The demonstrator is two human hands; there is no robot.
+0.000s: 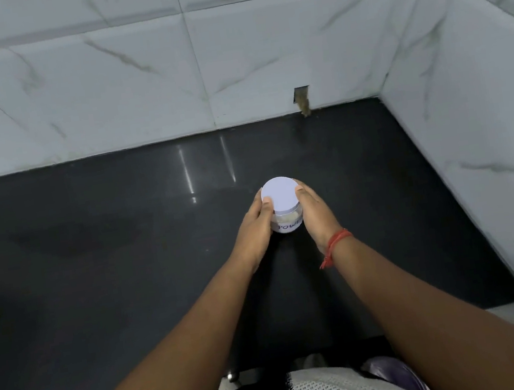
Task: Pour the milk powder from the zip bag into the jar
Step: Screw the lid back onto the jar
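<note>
Jar (285, 220) with white lid (280, 195) on, powder showing inside, is sitting mid-countertop (92, 251), toward the back edge. Left hand (255, 228) and right hand (315, 216) are cupping its sides, fingers wrapping it. Risk: a loose lid spilling powder if it's tipped. Zip bag isn't in view. Nothing is crowding it; tiled wall (134, 80) well behind.

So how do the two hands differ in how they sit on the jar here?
The left hand has its thumb lying over the edge of the white lid; the right hand has its thumb at the lid's rim. The right wrist carries a red thread; the left wrist is bare. Both hands clasp opposite sides of the jar, which stands upright on the dark counter.
</note>
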